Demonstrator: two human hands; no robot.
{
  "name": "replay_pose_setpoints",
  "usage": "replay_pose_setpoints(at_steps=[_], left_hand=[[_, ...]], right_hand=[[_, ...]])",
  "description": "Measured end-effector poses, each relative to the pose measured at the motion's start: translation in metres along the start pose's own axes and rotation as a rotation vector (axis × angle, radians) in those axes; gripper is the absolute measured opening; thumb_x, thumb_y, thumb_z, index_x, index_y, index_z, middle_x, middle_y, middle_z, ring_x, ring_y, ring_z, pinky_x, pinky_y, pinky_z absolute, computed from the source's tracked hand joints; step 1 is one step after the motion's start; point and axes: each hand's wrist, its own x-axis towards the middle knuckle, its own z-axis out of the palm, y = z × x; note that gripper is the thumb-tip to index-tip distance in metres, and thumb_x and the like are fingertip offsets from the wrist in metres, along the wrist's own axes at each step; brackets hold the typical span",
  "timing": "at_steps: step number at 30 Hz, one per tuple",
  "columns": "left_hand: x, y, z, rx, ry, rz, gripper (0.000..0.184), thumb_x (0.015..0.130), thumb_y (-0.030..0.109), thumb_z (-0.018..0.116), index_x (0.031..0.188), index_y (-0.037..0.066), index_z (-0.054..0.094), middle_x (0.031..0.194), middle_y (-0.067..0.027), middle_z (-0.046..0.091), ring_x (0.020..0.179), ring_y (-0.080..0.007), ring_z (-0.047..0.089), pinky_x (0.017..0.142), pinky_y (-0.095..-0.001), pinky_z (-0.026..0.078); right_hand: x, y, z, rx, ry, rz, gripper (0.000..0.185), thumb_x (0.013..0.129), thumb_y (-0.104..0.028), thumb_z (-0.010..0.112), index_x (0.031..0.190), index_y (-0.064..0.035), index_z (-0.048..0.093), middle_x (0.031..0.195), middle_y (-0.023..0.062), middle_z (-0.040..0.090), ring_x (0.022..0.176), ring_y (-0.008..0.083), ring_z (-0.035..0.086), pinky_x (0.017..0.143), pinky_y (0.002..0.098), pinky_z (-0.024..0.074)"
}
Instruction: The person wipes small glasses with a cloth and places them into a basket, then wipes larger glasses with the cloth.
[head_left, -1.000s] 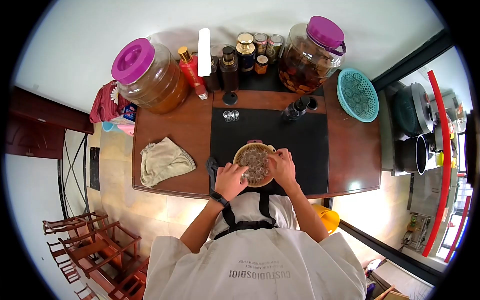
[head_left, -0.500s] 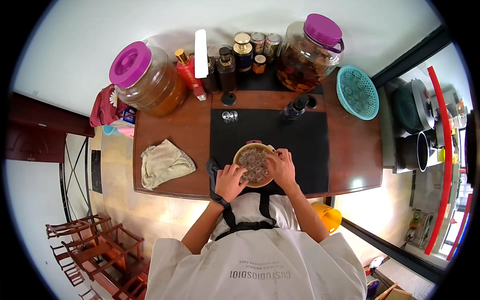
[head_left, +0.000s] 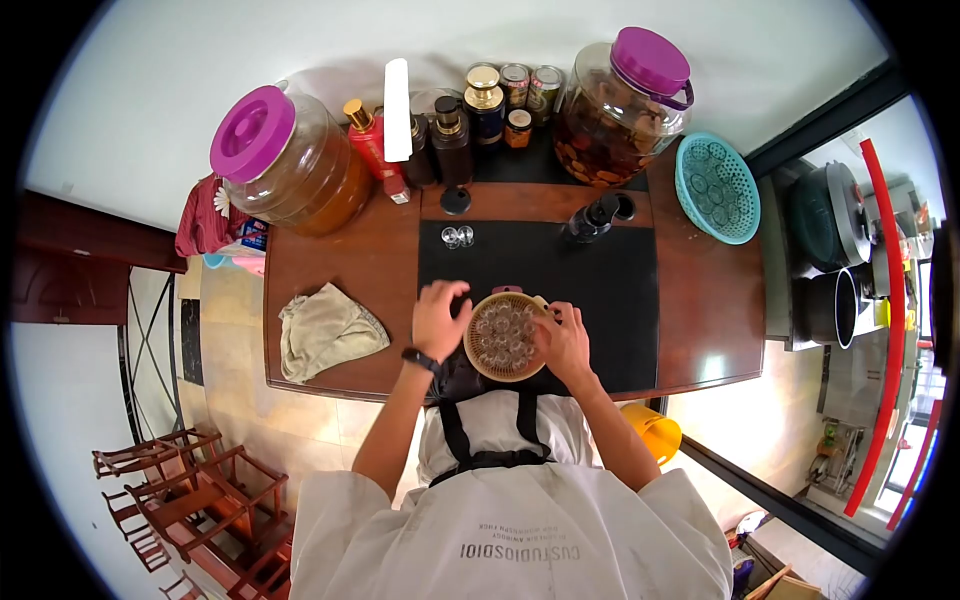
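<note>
A round tan basket stands near the table's front edge, with several small clear glasses inside it. My right hand is at the basket's right rim, thumb on the inner side and fingers curled by the edge. Just left of the basket, my left hand is raised with fingers apart and nothing visible in it. Beyond it, two small stemmed glasses stand side by side on the black mat.
A crumpled beige cloth lies on the left. A dark bottle stands at the mat's back right. Along the wall are two big purple-lidded jars, bottles and cans. A turquoise basket of glasses is at the right.
My left hand has lifted out of the tan basket and moved left and away from me. My right hand stays at the right rim, with its fingers slightly shifted.
</note>
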Motion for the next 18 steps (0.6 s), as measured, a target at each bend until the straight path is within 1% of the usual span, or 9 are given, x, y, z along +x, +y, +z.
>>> replay_pose_setpoints(at_steps=[2,4,6,7,9,12,14,16,18], left_hand=[[0.030,-0.015,0.003,0.124,0.018,0.012,0.025,0.078,0.016,0.068,0.102,0.015,0.063,0.096,-0.0038,0.061,0.095,-0.0275,0.056,0.076,-0.0418,0.045],[0.057,-0.027,0.010,0.312,-0.021,0.012,0.031,0.079,0.018,0.067,0.109,0.018,0.062,0.104,-0.0020,0.059,0.100,-0.0271,0.055,0.079,-0.0420,0.045],[0.079,-0.040,0.022,0.452,-0.009,0.034,0.025,0.078,0.017,0.070,0.103,0.019,0.064,0.100,-0.0002,0.059,0.099,-0.0273,0.055,0.080,-0.0436,0.046],[0.085,-0.046,0.027,0.447,-0.016,0.041,0.025,0.078,0.017,0.070,0.103,0.019,0.064,0.100,-0.0002,0.059,0.099,-0.0273,0.055,0.080,-0.0436,0.046],[0.094,-0.055,0.034,0.519,-0.142,-0.013,0.013,0.079,0.020,0.070,0.092,0.020,0.067,0.098,0.0015,0.058,0.096,-0.0254,0.055,0.078,-0.0429,0.047],[0.097,-0.057,0.036,0.482,-0.199,-0.032,0.006,0.080,0.020,0.070,0.085,0.020,0.067,0.092,-0.0002,0.056,0.092,-0.0268,0.056,0.076,-0.0408,0.048],[0.087,-0.052,0.032,0.443,-0.183,0.017,0.004,0.082,0.020,0.069,0.085,0.019,0.067,0.090,-0.0006,0.056,0.088,-0.0268,0.057,0.073,-0.0414,0.048],[0.075,-0.033,0.020,0.291,-0.102,0.125,0.004,0.083,0.019,0.068,0.085,0.017,0.067,0.087,-0.0017,0.057,0.085,-0.0267,0.057,0.071,-0.0425,0.047],[0.057,-0.007,0.006,0.194,-0.125,0.209,0.006,0.083,0.018,0.067,0.086,0.014,0.068,0.083,-0.0023,0.058,0.083,-0.0259,0.057,0.070,-0.0394,0.046]], right_hand=[[0.002,-0.002,-0.003,0.007,-0.019,-0.003,0.015,0.075,-0.012,0.068,0.090,-0.0127,0.070,0.107,0.0084,0.054,0.091,0.0289,0.055,0.074,0.0396,0.0500],[0.003,-0.002,-0.002,0.016,-0.021,0.005,0.015,0.075,-0.012,0.068,0.089,-0.0124,0.070,0.107,0.0085,0.054,0.091,0.0292,0.055,0.074,0.0398,0.0503],[0.003,-0.002,-0.003,0.021,-0.019,0.023,0.014,0.075,-0.012,0.068,0.089,-0.0120,0.069,0.107,0.0087,0.054,0.090,0.0295,0.056,0.074,0.0399,0.0506],[0.002,-0.003,-0.004,0.059,-0.003,0.039,0.015,0.075,-0.012,0.068,0.090,-0.0117,0.069,0.107,0.0087,0.054,0.090,0.0298,0.056,0.074,0.0403,0.0508],[0.002,-0.003,-0.008,0.100,0.006,0.080,0.023,0.076,-0.011,0.068,0.098,-0.0116,0.067,0.105,0.0088,0.055,0.091,0.0300,0.056,0.075,0.0402,0.0511],[0.000,-0.004,-0.017,0.111,0.080,0.126,0.023,0.077,-0.009,0.069,0.099,-0.0090,0.067,0.104,0.0092,0.056,0.094,0.0280,0.056,0.077,0.0374,0.0509],[-0.001,-0.005,-0.024,0.114,0.110,0.125,0.025,0.076,-0.007,0.069,0.102,-0.0081,0.066,0.102,0.0093,0.056,0.093,0.0274,0.056,0.077,0.0369,0.0507],[0.001,-0.010,-0.029,0.117,0.140,0.114,0.028,0.076,-0.006,0.070,0.104,-0.0072,0.065,0.101,0.0094,0.057,0.091,0.0268,0.056,0.077,0.0364,0.0505],[0.005,-0.016,-0.034,0.198,0.095,0.135,0.034,0.076,-0.006,0.071,0.109,-0.0048,0.062,0.104,0.0103,0.059,0.095,0.0278,0.057,0.081,0.0371,0.0501]])
